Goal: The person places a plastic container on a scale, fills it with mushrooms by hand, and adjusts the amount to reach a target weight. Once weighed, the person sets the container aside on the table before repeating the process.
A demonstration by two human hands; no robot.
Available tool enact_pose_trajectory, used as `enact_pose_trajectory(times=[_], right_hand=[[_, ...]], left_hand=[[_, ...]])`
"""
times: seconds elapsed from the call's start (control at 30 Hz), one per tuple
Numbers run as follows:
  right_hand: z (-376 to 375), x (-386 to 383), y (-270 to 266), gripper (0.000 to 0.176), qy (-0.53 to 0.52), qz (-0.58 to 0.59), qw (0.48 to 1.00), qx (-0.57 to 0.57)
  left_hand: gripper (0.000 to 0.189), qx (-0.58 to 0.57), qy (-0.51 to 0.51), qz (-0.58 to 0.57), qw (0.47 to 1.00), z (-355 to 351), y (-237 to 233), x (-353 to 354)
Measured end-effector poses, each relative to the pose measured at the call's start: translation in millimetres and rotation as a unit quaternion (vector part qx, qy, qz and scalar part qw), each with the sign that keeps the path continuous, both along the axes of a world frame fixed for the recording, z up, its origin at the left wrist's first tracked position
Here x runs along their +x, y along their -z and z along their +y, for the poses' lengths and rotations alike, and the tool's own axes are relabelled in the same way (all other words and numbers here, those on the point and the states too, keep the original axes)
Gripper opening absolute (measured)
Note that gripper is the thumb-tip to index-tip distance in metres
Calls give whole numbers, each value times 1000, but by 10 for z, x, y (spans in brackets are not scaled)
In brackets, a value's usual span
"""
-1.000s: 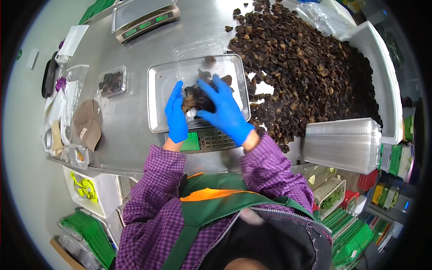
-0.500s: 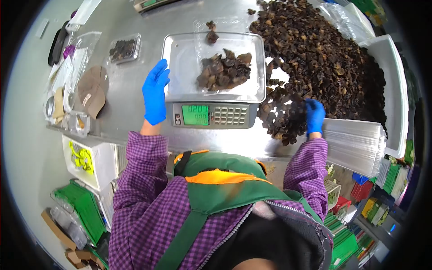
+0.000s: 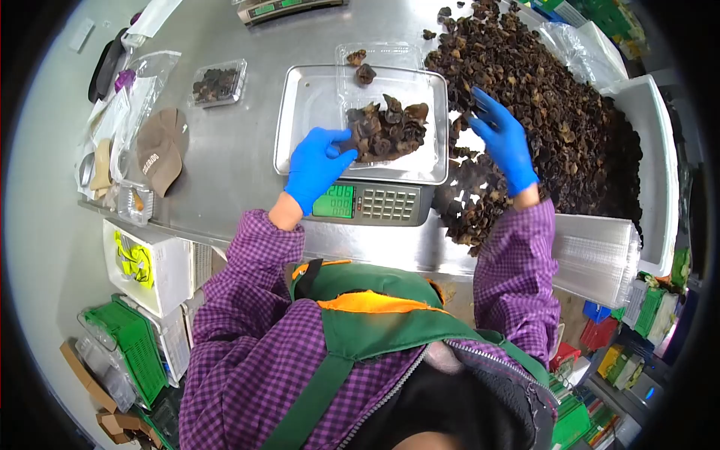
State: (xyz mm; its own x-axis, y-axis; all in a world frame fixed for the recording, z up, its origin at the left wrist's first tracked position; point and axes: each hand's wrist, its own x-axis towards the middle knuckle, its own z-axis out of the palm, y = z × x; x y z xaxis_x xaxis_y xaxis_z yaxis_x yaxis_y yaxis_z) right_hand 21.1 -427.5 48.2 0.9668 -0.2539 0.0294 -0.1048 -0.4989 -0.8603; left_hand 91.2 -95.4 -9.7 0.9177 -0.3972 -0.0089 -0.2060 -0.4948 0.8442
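Observation:
A metal-topped digital scale (image 3: 289,124) with a lit green display carries a clear plastic clamshell box (image 3: 409,56), its lid folded back. Dark brown wood ear mushrooms (image 3: 386,131) fill the box, and a couple of loose pieces (image 3: 365,73) rest on the lid. My left hand (image 3: 319,166), blue-gloved, is at the box's left side, thumb and forefinger apart and fingertips close to the mushrooms. To the right of the scale, my right hand (image 3: 506,142), also gloved, hovers above the edge of a large mushroom heap (image 3: 555,112) with fingers stretched and apart.
A filled, closed box (image 3: 219,84) and a brown cap (image 3: 161,154) lie left of the scale. Stacked clear plastic boxes (image 3: 596,255) stand at the front right beside a white foam tub (image 3: 658,172). Another scale (image 3: 289,9) sits at the back.
My left hand has moved from beside the scale's tray to the box's left side. My right hand has risen from the heap's front edge and moved away from me.

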Motion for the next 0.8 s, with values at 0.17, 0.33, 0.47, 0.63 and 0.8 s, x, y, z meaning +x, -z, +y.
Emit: enact_pose_trajectory(times=[0.17, 0.33, 0.47, 0.63, 0.8], right_hand=[[821, 1180, 44, 56, -195, -170, 927, -272], [1026, 1881, 567, 26, -271, -49, 911, -306], [848, 1812, 645, 10, -248, -74, 944, -202], [965, 1135, -221, 18, -171, 9, 980, 102], [1126, 672, -775, 43, -216, -38, 950, 224]], left_hand=[[25, -45, 0, -58, 997, 13, 45, 25], [29, -194, -69, 59, 977, 178, -44, -25], [21, -312, -115, 136, 933, 330, -394, 0], [20, -258, -157, 93, 949, 70, -765, 237], [24, -224, -20, -63, 972, -462, -951, 504]])
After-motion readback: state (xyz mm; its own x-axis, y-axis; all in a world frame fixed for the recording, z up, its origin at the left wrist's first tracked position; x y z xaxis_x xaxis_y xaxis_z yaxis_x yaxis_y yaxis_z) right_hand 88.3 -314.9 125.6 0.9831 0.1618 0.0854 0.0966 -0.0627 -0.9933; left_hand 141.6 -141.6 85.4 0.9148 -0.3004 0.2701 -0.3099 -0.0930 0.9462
